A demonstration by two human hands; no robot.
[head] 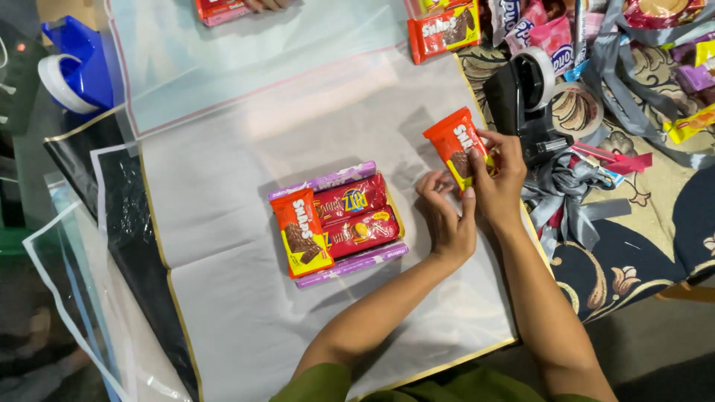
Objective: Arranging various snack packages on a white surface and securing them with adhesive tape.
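1. Head view: four snack packs (pixel 335 223) already lie bundled on the white wrapping sheet (pixel 223 313).
2. Right hand (pixel 500 175) pinches an orange wafer pack (pixel 459 145), not yet added; left hand (pixel 447 216) hovers half-open, empty.

The held packet (pixel 459 146) is orange-red with yellow; the wrapping sheet (pixel 223 313) white, gold-edged; the tape dispenser (pixel 78 63) blue.
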